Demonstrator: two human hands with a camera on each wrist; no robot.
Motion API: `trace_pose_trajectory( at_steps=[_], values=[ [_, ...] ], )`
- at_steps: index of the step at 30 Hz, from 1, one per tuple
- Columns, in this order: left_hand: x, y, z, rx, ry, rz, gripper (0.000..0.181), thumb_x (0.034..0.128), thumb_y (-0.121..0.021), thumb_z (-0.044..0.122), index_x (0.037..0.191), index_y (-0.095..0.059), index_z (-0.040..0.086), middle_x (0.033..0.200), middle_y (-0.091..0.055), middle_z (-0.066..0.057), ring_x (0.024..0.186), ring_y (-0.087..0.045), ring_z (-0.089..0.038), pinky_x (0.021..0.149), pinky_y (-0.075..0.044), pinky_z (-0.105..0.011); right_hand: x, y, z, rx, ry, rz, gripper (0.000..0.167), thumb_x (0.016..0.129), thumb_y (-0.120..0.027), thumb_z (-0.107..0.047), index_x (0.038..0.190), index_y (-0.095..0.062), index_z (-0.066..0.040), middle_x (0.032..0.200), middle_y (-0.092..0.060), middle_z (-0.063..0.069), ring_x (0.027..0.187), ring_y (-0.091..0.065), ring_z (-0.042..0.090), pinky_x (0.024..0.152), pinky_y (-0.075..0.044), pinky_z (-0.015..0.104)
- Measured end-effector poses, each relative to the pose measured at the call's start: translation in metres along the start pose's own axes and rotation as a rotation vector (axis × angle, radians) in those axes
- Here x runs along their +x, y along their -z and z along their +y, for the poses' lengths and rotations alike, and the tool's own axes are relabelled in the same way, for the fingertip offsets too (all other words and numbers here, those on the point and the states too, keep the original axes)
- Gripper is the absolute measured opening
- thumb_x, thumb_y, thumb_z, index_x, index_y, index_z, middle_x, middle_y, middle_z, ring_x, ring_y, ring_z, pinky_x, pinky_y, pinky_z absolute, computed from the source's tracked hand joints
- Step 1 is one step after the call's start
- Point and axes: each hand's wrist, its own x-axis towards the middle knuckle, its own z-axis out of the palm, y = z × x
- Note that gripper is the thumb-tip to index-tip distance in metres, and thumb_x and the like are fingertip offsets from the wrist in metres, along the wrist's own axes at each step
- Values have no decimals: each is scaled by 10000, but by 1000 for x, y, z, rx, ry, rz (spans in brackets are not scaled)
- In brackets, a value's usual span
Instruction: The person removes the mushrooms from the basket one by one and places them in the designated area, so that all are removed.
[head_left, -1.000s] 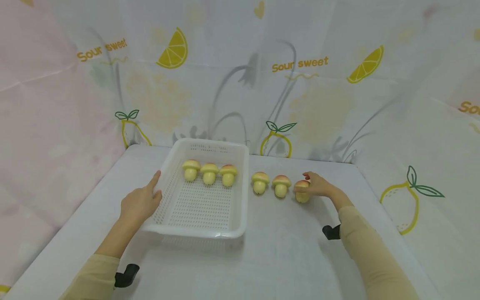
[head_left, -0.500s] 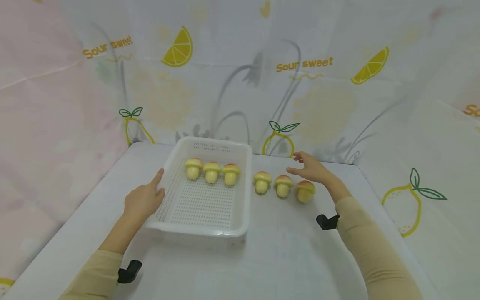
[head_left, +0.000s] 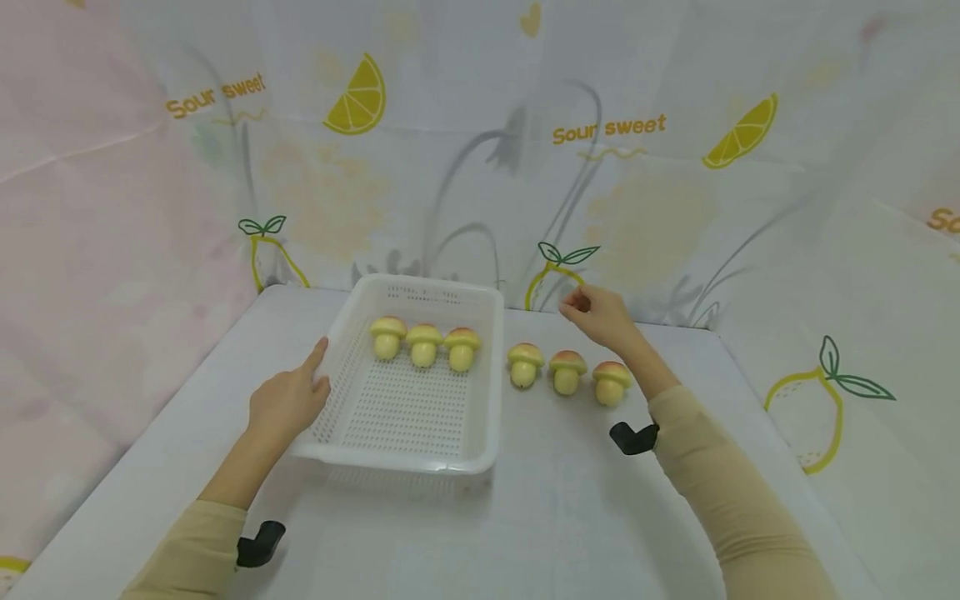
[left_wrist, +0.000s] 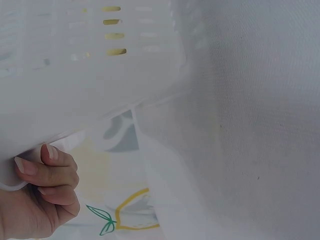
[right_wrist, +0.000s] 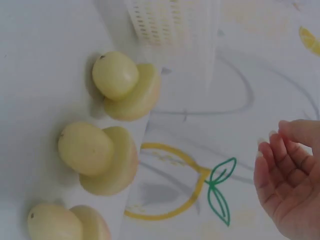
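Note:
A white perforated plastic basket (head_left: 405, 460) stands on the left of the table. In it lie three toy mushrooms (head_left: 423, 354) in a row, yellow with reddish caps. My left hand (head_left: 288, 404) grips the basket's left rim; in the left wrist view its fingers (left_wrist: 55, 175) curl under the edge. Right of the basket, three more mushrooms sit in a line: a near one (head_left: 523, 375), a middle one (head_left: 566, 382) and a far-right one (head_left: 610, 393). Above and behind them my right hand (head_left: 603, 315) hovers, fingers loosely bent, holding nothing.
A white cloth covers the table (head_left: 555, 517). Behind it hangs a printed curtain (head_left: 465, 167) with lemons and lettering, and similar fabric closes both sides. Each wrist carries a black mount (head_left: 633, 437).
My right hand has let go of the far-right mushroom, risen and moved left and back, its fingers curling in a little. My left hand stays on the basket.

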Motion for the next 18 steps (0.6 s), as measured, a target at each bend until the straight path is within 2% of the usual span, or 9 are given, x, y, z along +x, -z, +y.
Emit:
trace_pose_trajectory(
  at_steps=[4,9,12,18],
  values=[
    [0,1,1,-4,3,-6,582,972,-407,225,1509,-260,56,506,-386,-50,451,-347,-174,412,-319,-299,5,-3,-20,54,-8,20,165,943,-611,-169,979,-643,-11,892,-636,120,824,-575,244,716,-452,337],
    [-1,2,1,-7,-4,-4,581,971,-415,217,1504,-265,42,499,-379,-40,442,-334,-162,407,-313,-287,12,-11,-42,112,24,26,149,932,-628,-148,974,-642,-5,890,-641,110,802,-588,224,676,-460,300],
    [-1,1,1,-8,-3,-2,580,972,-416,218,1504,-266,41,494,-377,-36,436,-326,-153,404,-308,-278,17,-17,-53,107,43,41,156,929,-636,-163,968,-650,-12,878,-652,106,788,-595,221,682,-458,302],
    [-1,0,0,-16,-4,2,581,971,-418,218,1503,-268,40,492,-379,-36,430,-319,-147,396,-305,-270,30,-29,-74,146,22,41,193,939,-621,-217,995,-653,-34,906,-664,94,813,-601,214,715,-479,321]
  ],
)
